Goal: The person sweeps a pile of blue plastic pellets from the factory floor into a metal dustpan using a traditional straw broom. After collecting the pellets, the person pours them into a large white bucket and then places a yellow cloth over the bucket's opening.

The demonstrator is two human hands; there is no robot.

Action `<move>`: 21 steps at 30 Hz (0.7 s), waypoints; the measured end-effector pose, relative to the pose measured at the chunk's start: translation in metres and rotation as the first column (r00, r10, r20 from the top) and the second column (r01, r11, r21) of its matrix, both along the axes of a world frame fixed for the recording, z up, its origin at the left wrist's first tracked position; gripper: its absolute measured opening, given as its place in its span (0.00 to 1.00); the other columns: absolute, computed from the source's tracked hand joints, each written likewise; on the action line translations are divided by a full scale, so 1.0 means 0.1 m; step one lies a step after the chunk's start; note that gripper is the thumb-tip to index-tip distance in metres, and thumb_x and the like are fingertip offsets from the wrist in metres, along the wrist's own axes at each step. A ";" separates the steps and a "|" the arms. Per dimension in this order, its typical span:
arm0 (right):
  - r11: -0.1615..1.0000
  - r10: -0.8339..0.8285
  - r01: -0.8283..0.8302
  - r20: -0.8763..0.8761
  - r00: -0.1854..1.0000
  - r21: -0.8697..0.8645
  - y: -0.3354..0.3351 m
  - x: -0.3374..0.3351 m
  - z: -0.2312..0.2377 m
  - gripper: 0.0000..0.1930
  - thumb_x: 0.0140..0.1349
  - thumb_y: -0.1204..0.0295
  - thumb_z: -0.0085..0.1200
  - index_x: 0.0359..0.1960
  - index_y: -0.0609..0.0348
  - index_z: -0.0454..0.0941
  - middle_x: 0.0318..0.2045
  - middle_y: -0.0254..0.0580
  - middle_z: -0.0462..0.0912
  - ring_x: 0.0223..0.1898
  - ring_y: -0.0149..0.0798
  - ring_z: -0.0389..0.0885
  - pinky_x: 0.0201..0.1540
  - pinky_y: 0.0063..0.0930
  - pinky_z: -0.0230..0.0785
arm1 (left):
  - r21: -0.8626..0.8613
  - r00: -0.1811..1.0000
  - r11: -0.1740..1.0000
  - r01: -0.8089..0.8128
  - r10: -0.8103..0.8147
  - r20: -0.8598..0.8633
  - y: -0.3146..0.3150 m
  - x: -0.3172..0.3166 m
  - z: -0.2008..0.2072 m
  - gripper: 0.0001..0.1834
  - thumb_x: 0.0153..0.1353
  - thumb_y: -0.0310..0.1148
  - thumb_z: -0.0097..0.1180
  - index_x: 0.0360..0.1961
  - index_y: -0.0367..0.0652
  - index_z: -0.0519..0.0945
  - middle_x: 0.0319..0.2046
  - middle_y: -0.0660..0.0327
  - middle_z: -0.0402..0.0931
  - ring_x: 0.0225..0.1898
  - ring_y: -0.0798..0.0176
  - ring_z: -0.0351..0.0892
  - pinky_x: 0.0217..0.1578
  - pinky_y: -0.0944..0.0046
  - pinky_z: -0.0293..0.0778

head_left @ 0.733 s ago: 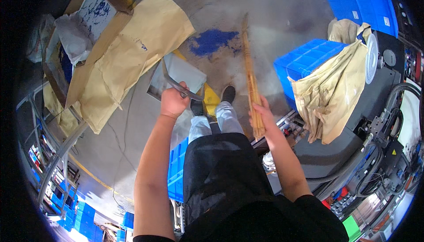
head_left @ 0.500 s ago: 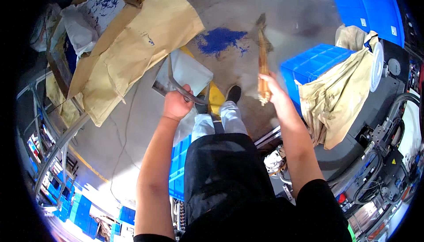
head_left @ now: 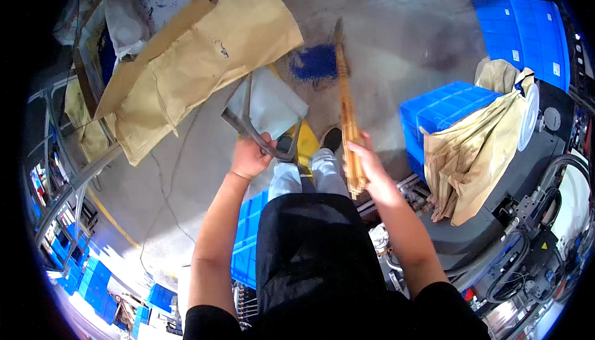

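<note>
My left hand (head_left: 253,157) is closed around the dark curved handle of a pale grey dustpan (head_left: 273,101), which rests low by the floor in front of my feet. My right hand (head_left: 369,165) grips a straw-coloured hand broom (head_left: 348,114) near its thick end. The broom's dark tip points away from me, along the right edge of a patch of dark blue granules (head_left: 312,62) on the floor. That patch lies just beyond the dustpan.
Brown paper (head_left: 204,61) drapes over an open carton at the left, beside a metal rail (head_left: 83,176). A blue crate (head_left: 443,110) with crumpled brown paper (head_left: 477,160) stands at the right, near machinery. Larger blue bins (head_left: 524,36) stand far right. A cable (head_left: 166,200) lies on the floor.
The broom has swung left and come up against the blue granules. Their patch is more compact, with a straighter right edge. The dustpan handle sits at a different angle, and the view has shifted.
</note>
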State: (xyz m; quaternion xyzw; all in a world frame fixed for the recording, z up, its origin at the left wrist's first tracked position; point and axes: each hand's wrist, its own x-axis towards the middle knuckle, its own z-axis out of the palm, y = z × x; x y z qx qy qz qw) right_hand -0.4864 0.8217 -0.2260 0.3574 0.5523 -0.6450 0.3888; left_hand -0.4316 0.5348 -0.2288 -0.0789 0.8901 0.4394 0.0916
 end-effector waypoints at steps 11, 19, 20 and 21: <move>0.796 0.512 -0.430 -0.094 0.854 0.426 1.13 -0.55 -0.58 0.34 0.49 0.73 0.56 0.59 0.56 0.55 0.43 0.41 0.71 0.45 0.37 0.70 0.48 0.28 0.62 | 0.073 0.997 0.994 0.080 -0.080 -0.004 0.16 -0.27 0.02 0.11 0.49 0.37 0.54 0.20 0.41 0.71 0.18 0.50 0.70 0.23 0.43 0.71 0.22 0.53 0.66; 0.560 0.752 -0.647 0.011 0.659 0.517 1.18 -0.25 -0.71 0.36 0.49 0.67 0.56 0.60 0.51 0.51 0.37 0.49 0.76 0.40 0.44 0.76 0.45 0.34 0.65 | 0.112 0.979 0.977 0.184 -0.172 -0.108 0.49 -0.76 -0.07 0.10 0.49 0.36 0.54 0.21 0.41 0.71 0.18 0.48 0.70 0.24 0.42 0.71 0.24 0.51 0.66; 0.575 0.749 -0.671 0.030 0.662 0.469 1.19 -0.22 -0.70 0.37 0.49 0.67 0.56 0.60 0.51 0.51 0.37 0.51 0.76 0.41 0.46 0.76 0.45 0.35 0.65 | 0.092 0.978 0.975 0.202 -0.196 -0.069 0.54 -0.83 -0.06 0.10 0.49 0.36 0.54 0.21 0.41 0.71 0.18 0.48 0.70 0.24 0.42 0.71 0.24 0.51 0.66; 0.589 0.745 -0.692 0.050 0.665 0.418 1.13 -0.21 -0.62 0.37 0.49 0.66 0.56 0.60 0.51 0.50 0.37 0.52 0.77 0.41 0.48 0.76 0.45 0.36 0.65 | 0.081 0.974 0.973 0.215 -0.208 -0.086 0.57 -0.90 -0.07 0.11 0.50 0.37 0.53 0.21 0.41 0.71 0.18 0.48 0.70 0.24 0.43 0.72 0.24 0.51 0.66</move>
